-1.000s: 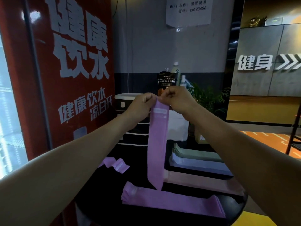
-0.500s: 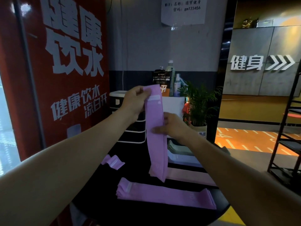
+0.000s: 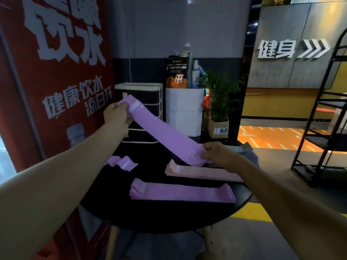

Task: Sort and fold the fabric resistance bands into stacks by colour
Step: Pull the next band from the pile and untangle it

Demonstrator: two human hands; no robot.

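A purple fabric band (image 3: 161, 132) stretches flat and slanted above the round black table (image 3: 169, 214). My left hand (image 3: 116, 117) pinches its upper left end by the white label. My right hand (image 3: 217, 153) grips its lower right end. Below it on the table lies a stack of purple bands (image 3: 182, 192) near the front, and a stack of pale pink bands (image 3: 202, 172) behind that. A crumpled purple band (image 3: 123, 162) lies loose at the table's left. Part of a grey-blue stack (image 3: 247, 152) shows behind my right hand.
A red vending machine (image 3: 56, 91) stands close on the left. Behind the table are a white drawer unit (image 3: 142, 109), a white bin (image 3: 185, 111) with bottles on it, and a potted plant (image 3: 219, 102). A black metal shelf (image 3: 323, 132) stands at the right.
The purple band hung straight down from both hands at its top. My right hand slid down to its lower end and pulled it out to the right; the band now slants, taut.
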